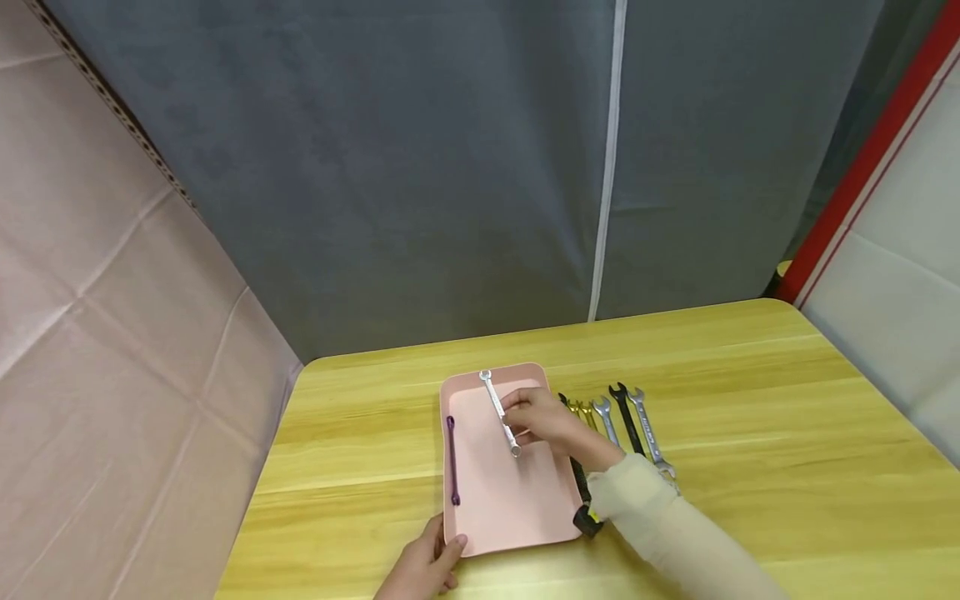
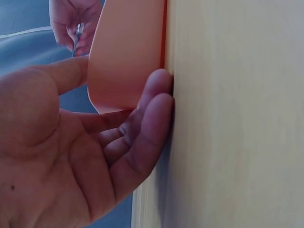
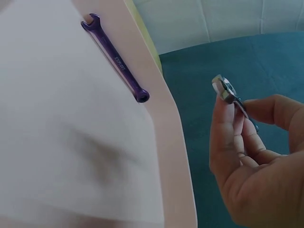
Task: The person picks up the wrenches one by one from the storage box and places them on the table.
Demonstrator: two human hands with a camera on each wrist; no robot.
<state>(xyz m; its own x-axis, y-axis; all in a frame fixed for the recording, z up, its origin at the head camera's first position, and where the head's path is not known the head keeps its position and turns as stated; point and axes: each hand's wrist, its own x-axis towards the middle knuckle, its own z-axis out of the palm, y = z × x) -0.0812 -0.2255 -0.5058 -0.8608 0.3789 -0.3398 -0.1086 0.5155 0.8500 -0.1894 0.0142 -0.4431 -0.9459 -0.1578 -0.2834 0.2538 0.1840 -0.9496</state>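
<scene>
A silver combination wrench is pinched between the thumb and fingers of my right hand, held above the pink tray. In the right wrist view one end of that silver wrench points toward the camera. My left hand grips the tray's near left corner, thumb over the rim and fingers against the outer wall, as the left wrist view also shows. Along the tray's left side lies a purple wrench, its open end toward me in the head view.
Right of the tray several wrenches lie in a row, among them gold ones, a black one and a silver one, partly covered by my right forearm. A black item with a yellow-green mark shows by the sleeve. Grey curtain hangs behind the wooden table.
</scene>
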